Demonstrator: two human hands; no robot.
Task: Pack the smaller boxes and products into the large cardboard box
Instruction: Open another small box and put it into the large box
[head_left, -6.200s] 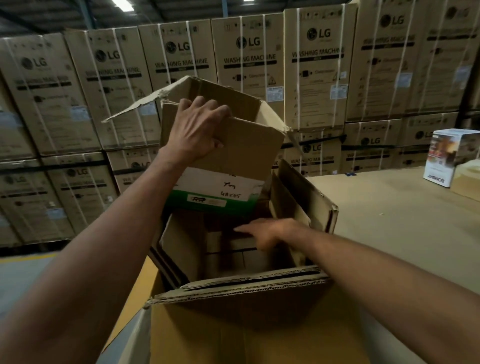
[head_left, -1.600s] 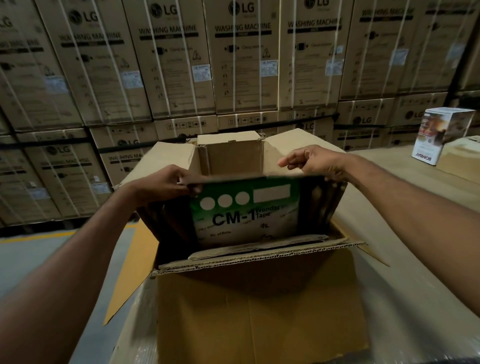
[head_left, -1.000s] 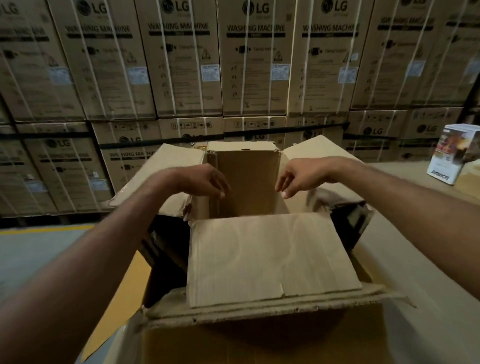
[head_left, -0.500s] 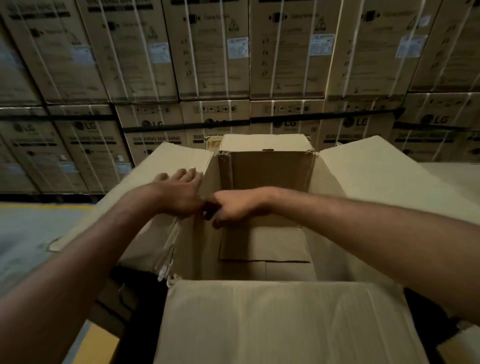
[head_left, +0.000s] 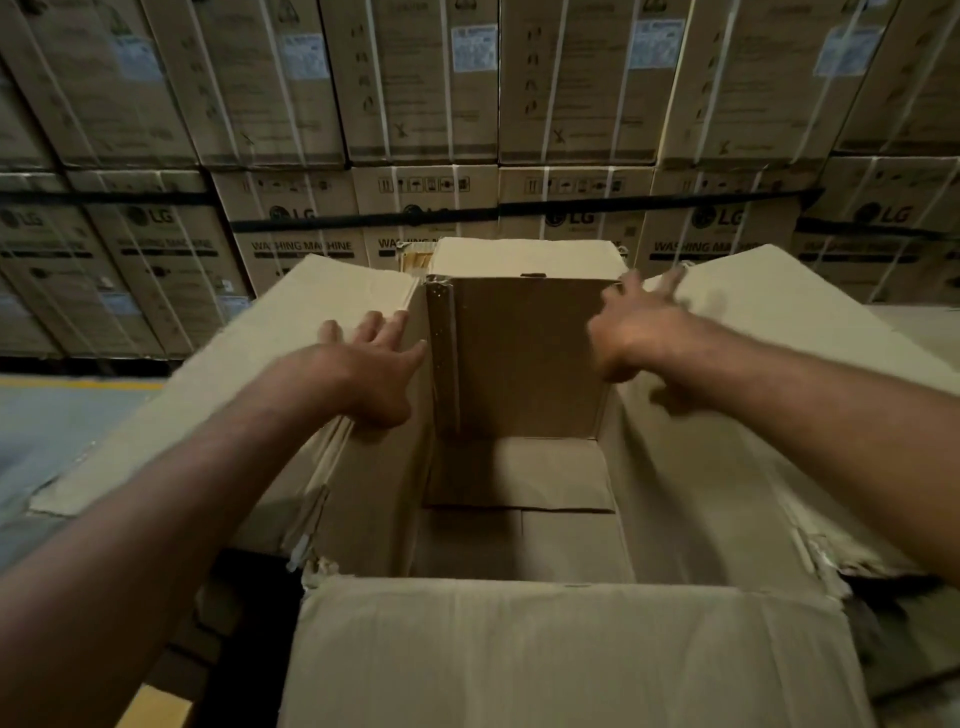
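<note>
The large open box of plain tan cardboard (head_left: 545, 654) is unprinted, its inner walls a darker, shadowed brown and its torn corners paler. The stacked tan cartons (head_left: 426, 93) behind it carry dark brown lettering and small handling symbols. Thin white straps (head_left: 558, 78) cross them upright, and pale blue-white labels (head_left: 474, 48) mark them. A black band (head_left: 363, 221) crosses the lower row. The floor (head_left: 62, 431) is dull grey with a yellow line (head_left: 78, 383).

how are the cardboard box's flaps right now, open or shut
Open: the cardboard box has its flaps spread outward, with the left hand and right hand on the side flaps.
</note>
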